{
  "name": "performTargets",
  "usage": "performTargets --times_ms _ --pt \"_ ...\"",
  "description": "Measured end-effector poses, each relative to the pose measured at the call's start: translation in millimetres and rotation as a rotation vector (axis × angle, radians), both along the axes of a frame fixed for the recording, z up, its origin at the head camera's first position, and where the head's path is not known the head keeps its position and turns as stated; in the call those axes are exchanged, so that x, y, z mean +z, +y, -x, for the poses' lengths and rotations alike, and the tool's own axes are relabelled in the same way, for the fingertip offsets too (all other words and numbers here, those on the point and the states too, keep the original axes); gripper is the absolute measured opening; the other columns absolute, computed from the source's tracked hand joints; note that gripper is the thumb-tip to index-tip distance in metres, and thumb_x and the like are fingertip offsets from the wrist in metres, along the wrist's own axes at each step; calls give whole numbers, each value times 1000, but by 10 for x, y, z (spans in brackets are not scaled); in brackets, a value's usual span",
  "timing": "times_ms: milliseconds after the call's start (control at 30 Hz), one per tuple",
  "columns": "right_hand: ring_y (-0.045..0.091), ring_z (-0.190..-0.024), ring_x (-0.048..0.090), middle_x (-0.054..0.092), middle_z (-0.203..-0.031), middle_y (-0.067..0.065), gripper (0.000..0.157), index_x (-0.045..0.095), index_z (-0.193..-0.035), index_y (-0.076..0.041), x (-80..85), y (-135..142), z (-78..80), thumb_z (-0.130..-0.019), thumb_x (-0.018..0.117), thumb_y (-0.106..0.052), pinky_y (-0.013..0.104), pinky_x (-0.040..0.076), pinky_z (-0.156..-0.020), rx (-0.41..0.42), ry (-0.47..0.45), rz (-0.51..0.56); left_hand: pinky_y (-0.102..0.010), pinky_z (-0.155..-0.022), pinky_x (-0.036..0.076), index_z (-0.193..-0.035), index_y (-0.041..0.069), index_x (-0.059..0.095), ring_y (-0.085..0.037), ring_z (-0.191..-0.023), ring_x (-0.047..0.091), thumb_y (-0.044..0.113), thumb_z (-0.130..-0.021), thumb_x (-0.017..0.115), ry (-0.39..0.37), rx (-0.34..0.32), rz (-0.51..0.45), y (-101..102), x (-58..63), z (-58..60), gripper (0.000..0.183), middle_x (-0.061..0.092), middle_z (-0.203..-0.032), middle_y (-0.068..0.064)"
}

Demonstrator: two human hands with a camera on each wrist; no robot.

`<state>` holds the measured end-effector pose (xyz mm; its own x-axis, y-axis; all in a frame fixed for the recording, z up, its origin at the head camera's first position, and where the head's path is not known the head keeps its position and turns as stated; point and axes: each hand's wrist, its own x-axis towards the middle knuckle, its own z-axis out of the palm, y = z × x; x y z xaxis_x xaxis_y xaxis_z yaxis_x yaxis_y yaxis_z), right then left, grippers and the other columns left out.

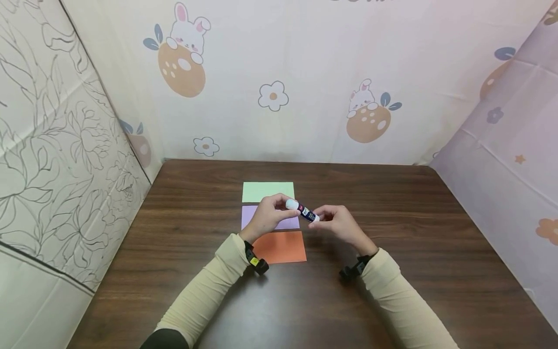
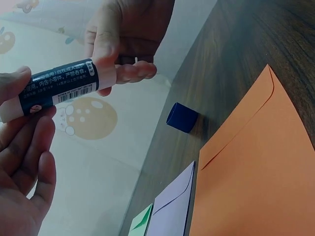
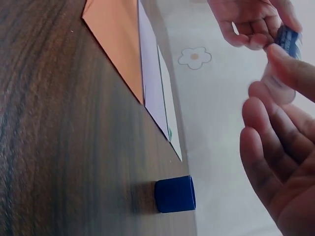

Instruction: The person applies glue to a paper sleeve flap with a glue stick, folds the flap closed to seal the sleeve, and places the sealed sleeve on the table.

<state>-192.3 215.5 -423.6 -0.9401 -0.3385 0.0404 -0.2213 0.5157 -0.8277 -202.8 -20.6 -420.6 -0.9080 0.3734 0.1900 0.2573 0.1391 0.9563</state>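
Observation:
Both hands hold a glue stick point(image 1: 307, 213) with a dark blue label and pale ends, raised above the table. The left hand point(image 1: 268, 216) pinches one end between thumb and fingers. At the other end, the thumb and fingers of the right hand point(image 1: 342, 225) grip it. Printed text and a barcode face the left wrist view. Standing on the table is a dark blue cap point(image 2: 182, 118), which the right wrist view also shows; in the head view it is hidden.
Three envelopes lie in a column on the dark wooden table point(image 1: 196, 194): green point(image 1: 268, 191) farthest, purple point(image 1: 287, 224) in the middle, orange point(image 1: 283, 248) nearest. The left arm overlaps the orange one. Patterned cloth walls point(image 1: 314, 58) stand behind and on both sides.

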Motion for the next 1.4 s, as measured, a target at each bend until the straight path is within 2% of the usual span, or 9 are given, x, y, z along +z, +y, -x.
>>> performTargets --times_ms 133,367,500,600,700,900,1167,1300,1400 --pt "20 -71 53 63 -79 7 29 70 -99 -4 11 -19 -8 -78 82 -19 27 45 -63 14 -26 29 -24 -73 51 -100 2 67 -11 -83 61 14 -84 76 4 1 -14 -6 -11 1 23 69 -97 -13" --pt "32 -81 65 64 -99 33 32 64 -119 1 69 69 2 -97 60 -22 37 58 -79 174 -188 116 -25 -74 51 -103 1 66 -12 -85 61 14 -85 75 -1 -11 -17 -42 8 3 23 68 -99 -15" --pt "34 -84 67 63 -101 37 36 62 -119 8 67 107 13 -100 54 -22 40 58 -82 240 -212 148 -23 -74 51 -102 1 66 -11 -83 61 12 -85 75 -4 -12 -27 -33 12 4 23 68 -98 -15" --pt "24 -80 68 65 -98 33 34 63 -115 10 62 108 4 -99 57 -19 38 58 -80 229 -203 160 -23 -73 51 -101 1 66 -10 -82 61 12 -84 75 -5 -10 -29 -23 7 1 22 68 -96 -14" --pt "21 -78 66 67 -91 23 30 66 -111 8 56 92 -3 -94 64 -17 38 58 -78 151 -183 140 -22 -71 50 -99 1 66 -10 -81 61 13 -84 76 5 -9 -19 -12 0 -5 21 68 -95 -14" --pt "32 -75 63 65 -81 6 30 70 -104 2 61 60 -1 -83 78 -18 42 56 -72 14 -151 113 -23 -74 51 -102 1 67 -10 -83 62 13 -85 75 -28 -13 -31 -20 12 -13 23 69 -99 -14" --pt "41 -82 65 65 -98 35 37 63 -118 9 123 98 32 -96 61 -21 45 57 -80 195 -227 181 -24 -78 54 -109 0 66 -11 -86 62 12 -85 75 -47 -26 -55 -54 91 4 28 68 -108 -17" --pt "33 -82 68 65 -99 36 38 63 -116 11 105 107 47 -98 59 -22 43 58 -81 224 -242 184 -22 -77 53 -108 0 66 -10 -84 61 11 -85 75 -70 -25 -58 -58 86 -16 27 68 -107 -17" --pt "21 -77 67 68 -91 27 30 66 -110 7 80 83 38 -94 65 -18 39 58 -78 172 -196 172 -22 -75 52 -106 0 66 -10 -83 61 12 -84 76 -74 -11 -56 -54 72 -35 27 69 -105 -17"
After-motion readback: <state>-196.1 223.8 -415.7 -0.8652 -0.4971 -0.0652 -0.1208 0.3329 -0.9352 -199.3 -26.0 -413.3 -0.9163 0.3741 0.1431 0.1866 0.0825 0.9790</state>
